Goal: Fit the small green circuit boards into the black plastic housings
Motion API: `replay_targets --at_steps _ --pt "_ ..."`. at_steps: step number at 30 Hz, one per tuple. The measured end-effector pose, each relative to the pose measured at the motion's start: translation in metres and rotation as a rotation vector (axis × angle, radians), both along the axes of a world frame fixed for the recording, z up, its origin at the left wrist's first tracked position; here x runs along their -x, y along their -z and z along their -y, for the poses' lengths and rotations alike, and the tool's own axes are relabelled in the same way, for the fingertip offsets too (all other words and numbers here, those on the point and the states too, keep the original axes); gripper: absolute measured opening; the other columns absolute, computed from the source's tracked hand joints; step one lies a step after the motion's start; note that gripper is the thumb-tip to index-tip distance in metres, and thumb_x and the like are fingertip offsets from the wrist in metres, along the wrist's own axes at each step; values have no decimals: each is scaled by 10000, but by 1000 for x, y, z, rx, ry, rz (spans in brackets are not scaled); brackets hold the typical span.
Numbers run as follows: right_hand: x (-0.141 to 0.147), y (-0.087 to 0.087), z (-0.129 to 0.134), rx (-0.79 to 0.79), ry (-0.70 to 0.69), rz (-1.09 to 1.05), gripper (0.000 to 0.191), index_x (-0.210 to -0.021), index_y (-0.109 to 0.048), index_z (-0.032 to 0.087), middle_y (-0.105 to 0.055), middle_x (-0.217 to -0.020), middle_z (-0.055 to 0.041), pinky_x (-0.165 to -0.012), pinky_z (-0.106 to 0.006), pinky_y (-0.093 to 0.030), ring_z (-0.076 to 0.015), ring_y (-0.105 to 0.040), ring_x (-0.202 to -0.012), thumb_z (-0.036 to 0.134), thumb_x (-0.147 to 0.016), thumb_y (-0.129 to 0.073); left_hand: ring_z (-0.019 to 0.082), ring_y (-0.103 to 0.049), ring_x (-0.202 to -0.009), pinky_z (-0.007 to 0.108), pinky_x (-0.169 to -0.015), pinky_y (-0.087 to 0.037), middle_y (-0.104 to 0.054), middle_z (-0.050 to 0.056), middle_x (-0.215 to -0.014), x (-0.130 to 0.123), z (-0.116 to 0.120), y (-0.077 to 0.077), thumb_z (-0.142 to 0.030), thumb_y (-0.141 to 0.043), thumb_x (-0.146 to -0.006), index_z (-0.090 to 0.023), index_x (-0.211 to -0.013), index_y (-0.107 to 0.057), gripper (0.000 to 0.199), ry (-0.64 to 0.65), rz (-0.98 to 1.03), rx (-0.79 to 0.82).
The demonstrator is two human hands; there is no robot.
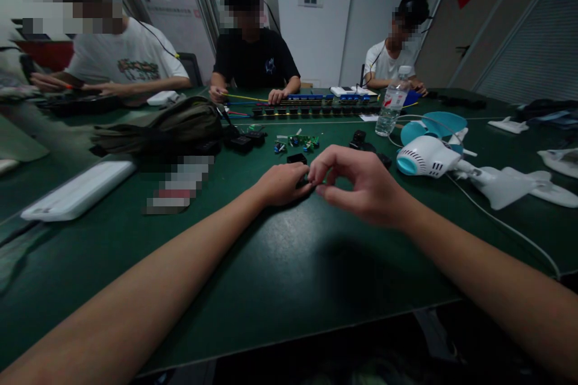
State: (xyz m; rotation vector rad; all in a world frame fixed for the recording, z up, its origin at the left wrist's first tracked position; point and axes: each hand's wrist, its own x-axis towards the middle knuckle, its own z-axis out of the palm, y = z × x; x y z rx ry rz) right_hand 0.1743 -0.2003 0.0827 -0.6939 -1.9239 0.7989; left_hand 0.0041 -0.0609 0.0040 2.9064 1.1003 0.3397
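Observation:
My left hand point(282, 185) rests on the table with its fingers closed round a small black part point(302, 182), mostly hidden by the fingers. Right beside it, my right hand point(365, 186) is in a pinch at that part; a tiny bit of green shows near its fingertips, too small to name. Just beyond my left hand sits a small black open box point(297, 159). Farther back lies a loose group of small green circuit boards point(298, 143) with blue pieces. Black parts point(360, 139) lie behind my right hand.
A white and blue fan point(427, 156) with its cable and a water bottle point(392, 102) stand to the right. On the left are a dark bag point(167, 126) and a white device point(79, 189). Across the green table point(280, 289), several people sit near a long black strip point(329, 110).

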Motion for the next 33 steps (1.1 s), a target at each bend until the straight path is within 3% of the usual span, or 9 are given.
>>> replay_targets --at_steps 3,5,8,12,15,19,23,28,33 --pt "-14 22 -47 -182 318 357 152 -882 -617 170 -618 -858 -31 -766 -312 -480 -172 -585 -817 75 -763 -618 222 -664 -935 305 -791 -501 -689 49 -1045 0 -2 1 -385 -564 -913 -206 -1080 -609 249 79 -31 -20" --pt "-22 41 -70 -208 429 539 242 -998 -652 150 -629 -911 -55 -800 -337 -474 -193 -589 -850 88 -764 -651 224 -670 -929 308 -775 -502 -691 58 -1049 1 -3 1 -364 -556 -917 -199 -1111 -603 259 92 -33 -38" --pt "-30 66 -88 -175 436 652 377 -1154 -652 144 -655 -1030 -98 -858 -367 -481 -223 -615 -931 179 -786 -723 214 -674 -889 297 -738 -495 -695 60 -1013 2 -4 1 -371 -524 -939 -194 -1106 -614 260 100 -40 -52" --pt "-33 88 -95 -178 402 651 391 -1143 -668 160 -692 -1081 -109 -922 -391 -471 -252 -631 -1028 197 -767 -768 206 -670 -876 284 -715 -482 -693 59 -1015 2 -5 3 -399 -512 -951 -195 -1144 -615 299 120 -58 -65" --pt "-33 92 -96 -177 398 582 284 -1076 -690 169 -716 -1050 -93 -900 -365 -472 -232 -650 -997 158 -795 -730 210 -657 -925 285 -735 -484 -678 63 -1077 2 -6 3 -415 -508 -957 -212 -1210 -594 336 124 -58 -85" --pt "-36 91 -97 -119 468 544 338 -1117 -674 186 -711 -931 -49 -792 -319 -464 -198 -654 -852 231 -792 -754 256 -601 -1031 358 -868 -489 -641 103 -1102 3 -8 1 -446 -535 -941 -182 -1206 -587 377 112 33 -201" --pt "-44 89 -97 -50 513 553 335 -1110 -672 190 -689 -859 -24 -733 -297 -444 -175 -631 -777 257 -792 -753 304 -544 -1106 435 -946 -464 -589 149 -1187 8 -14 1 -501 -559 -915 -142 -1258 -538 497 -94 218 -290" --pt "-49 88 -98 -71 525 568 309 -1092 -698 184 -707 -949 -54 -773 -314 -456 -184 -628 -822 185 -786 -736 351 -525 -1143 495 -950 -468 -540 171 -1252 17 -27 8 -572 -609 -848 -141 -1298 -529 628 -252 157 -101" --pt "-50 86 -101 -90 528 578 300 -1120 -727 178 -696 -926 -67 -782 -311 -450 -185 -613 -826 180 -821 -702 284 -579 -1087 436 -961 -484 -584 102 -1153 20 -32 13 -393 -591 -878 -199 -1216 -567 391 -130 185 -19"
